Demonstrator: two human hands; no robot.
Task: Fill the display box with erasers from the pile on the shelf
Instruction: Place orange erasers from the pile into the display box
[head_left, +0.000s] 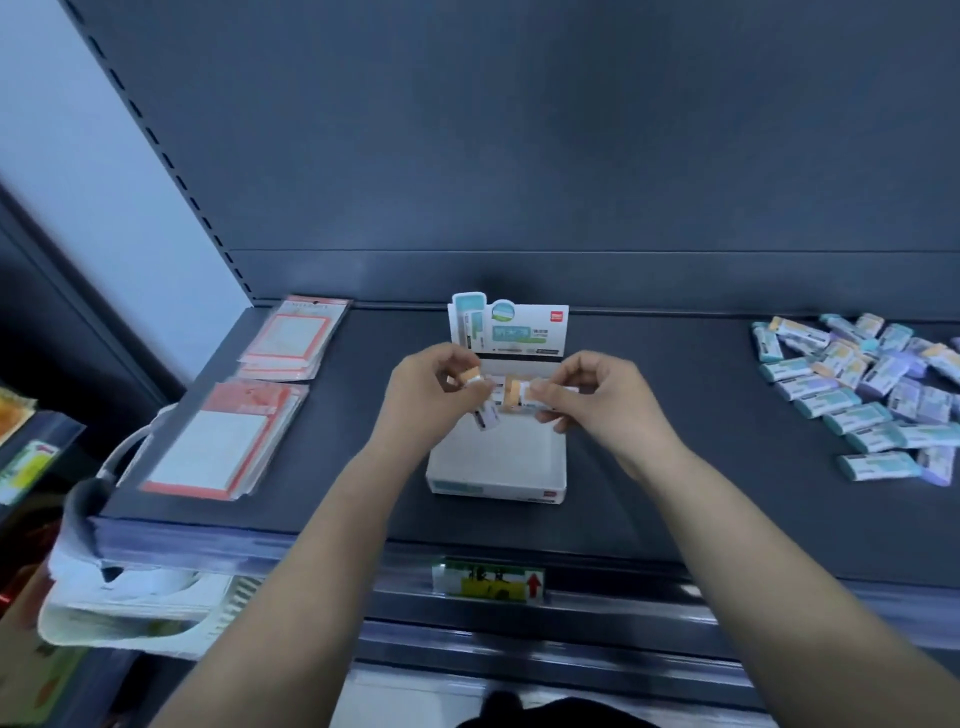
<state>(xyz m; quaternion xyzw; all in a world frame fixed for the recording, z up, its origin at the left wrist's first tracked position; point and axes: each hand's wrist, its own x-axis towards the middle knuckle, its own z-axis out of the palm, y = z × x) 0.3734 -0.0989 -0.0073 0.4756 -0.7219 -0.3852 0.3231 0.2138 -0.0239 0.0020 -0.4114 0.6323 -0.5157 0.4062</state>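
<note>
Erasers in hand: a few wrapped ones (506, 397), held just above the display box (496, 467).
Left hand (434, 395): grip clamped on erasers.
Right hand (602, 397): grip clamped on erasers.
Display box: mid-shelf (675, 493), mostly unfilled.
Eraser pile (867, 395): well right of the display box.
Packets (218, 441): left of it.

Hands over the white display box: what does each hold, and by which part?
Both hold wrapped erasers above the box. Left hand pinches some near their orange ends; right hand grips others around their wrappers.
</note>
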